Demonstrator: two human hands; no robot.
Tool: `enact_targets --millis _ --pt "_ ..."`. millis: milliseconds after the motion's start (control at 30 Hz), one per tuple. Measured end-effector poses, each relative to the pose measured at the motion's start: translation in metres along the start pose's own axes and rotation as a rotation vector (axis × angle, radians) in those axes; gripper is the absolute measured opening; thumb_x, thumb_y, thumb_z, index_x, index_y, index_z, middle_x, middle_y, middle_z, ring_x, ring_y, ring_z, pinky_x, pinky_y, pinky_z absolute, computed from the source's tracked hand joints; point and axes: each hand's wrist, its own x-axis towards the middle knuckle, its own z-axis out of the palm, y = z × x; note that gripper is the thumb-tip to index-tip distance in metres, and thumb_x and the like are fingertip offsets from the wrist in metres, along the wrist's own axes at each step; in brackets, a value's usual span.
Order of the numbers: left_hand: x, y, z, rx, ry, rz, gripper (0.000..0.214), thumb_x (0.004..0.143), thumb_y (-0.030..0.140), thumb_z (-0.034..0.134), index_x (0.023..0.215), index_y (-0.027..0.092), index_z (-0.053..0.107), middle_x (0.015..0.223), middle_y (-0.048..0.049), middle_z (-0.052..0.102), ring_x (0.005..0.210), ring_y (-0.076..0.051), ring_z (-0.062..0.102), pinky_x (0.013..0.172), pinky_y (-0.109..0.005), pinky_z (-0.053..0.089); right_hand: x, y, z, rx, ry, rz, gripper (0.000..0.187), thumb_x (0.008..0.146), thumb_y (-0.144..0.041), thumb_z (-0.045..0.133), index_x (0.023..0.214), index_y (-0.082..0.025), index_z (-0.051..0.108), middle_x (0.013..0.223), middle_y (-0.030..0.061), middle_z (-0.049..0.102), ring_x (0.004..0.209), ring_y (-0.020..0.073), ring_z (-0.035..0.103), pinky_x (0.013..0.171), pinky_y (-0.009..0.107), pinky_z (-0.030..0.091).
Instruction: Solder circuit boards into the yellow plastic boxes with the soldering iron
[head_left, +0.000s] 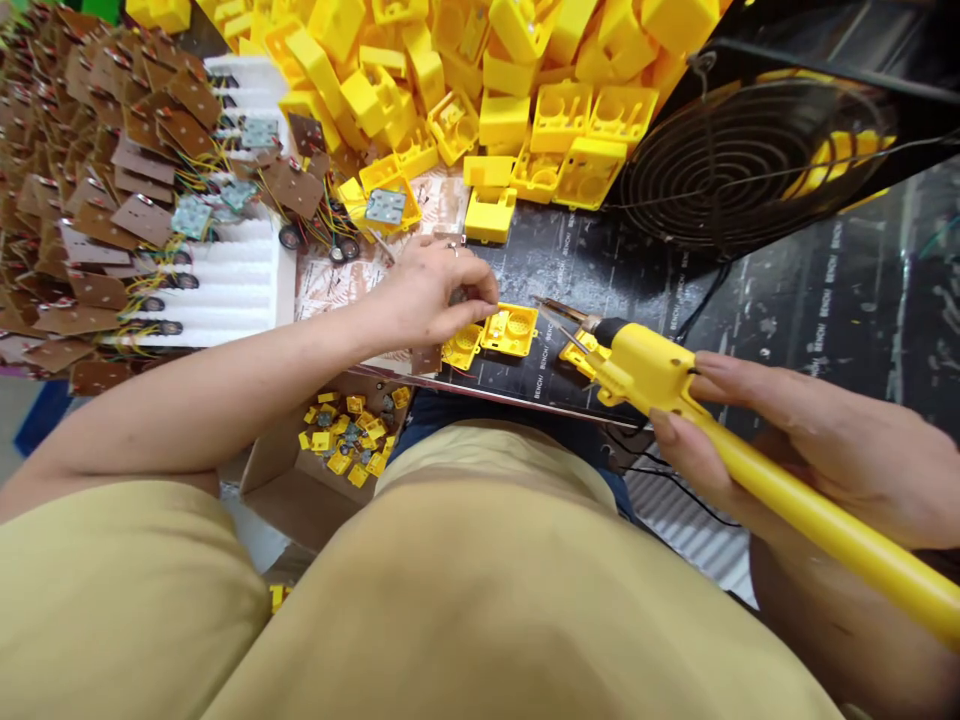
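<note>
My right hand [817,450] is closed around the long yellow handle of a soldering iron [780,475]. Its metal tip points left over the bench, toward an open yellow plastic case [511,331]. My left hand [442,285] hovers at that case's left half, thumb and fingertips pinched together; whatever is between them is hidden. Beneath the soldering iron's front end lies another small yellow case part [581,352], partly covered. Just beyond my left hand, a grey square plate [386,207] rests on a yellow case.
Yellow cases [502,120] are heaped at the back. Brown circuit boards [142,220] with wires pile up at left on a white ribbed foam tray [232,290]. A caged fan [720,180] stands back right. Below the bench edge, a cardboard box [277,475] holds yellow parts.
</note>
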Motion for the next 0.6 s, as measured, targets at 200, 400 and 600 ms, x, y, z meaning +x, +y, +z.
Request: enact_targets --millis 200,400,600 --pt "0.002 0.012 -0.01 0.072 -0.217 -0.095 0.017 0.089 0.031 0.064 0.086 0.021 0.078 0.103 -0.0035 0.077 0.11 -0.025 0.067 0.113 -0.051 0.036 -0.003 0.004 0.003 -0.018 0.029 -0.065 0.04 0.095 -0.063 0.067 0.12 -0.033 0.071 0.095 0.0049 0.076 0.085 0.022 0.075 0.071 0.035 0.064" --pt "0.012 0.025 -0.011 0.207 -0.27 -0.068 0.019 0.084 0.028 0.061 0.082 0.023 0.079 0.091 -0.0016 0.079 0.103 -0.024 0.068 0.109 -0.045 0.038 0.008 0.004 0.007 0.14 0.01 -0.207 0.034 0.089 -0.057 0.078 0.109 -0.03 0.071 0.09 0.0037 0.075 0.08 0.0204 0.075 0.069 0.033 0.065" --pt "0.025 0.035 -0.013 0.342 -0.34 -0.063 0.019 0.076 0.021 0.061 0.083 0.023 0.079 0.079 -0.0008 0.075 0.098 -0.024 0.071 0.107 -0.045 0.043 0.019 0.017 0.012 0.298 -0.014 -0.465 0.011 0.096 -0.02 0.074 0.098 -0.023 0.063 0.084 0.0009 0.074 0.078 0.0112 0.074 0.082 0.022 0.064"
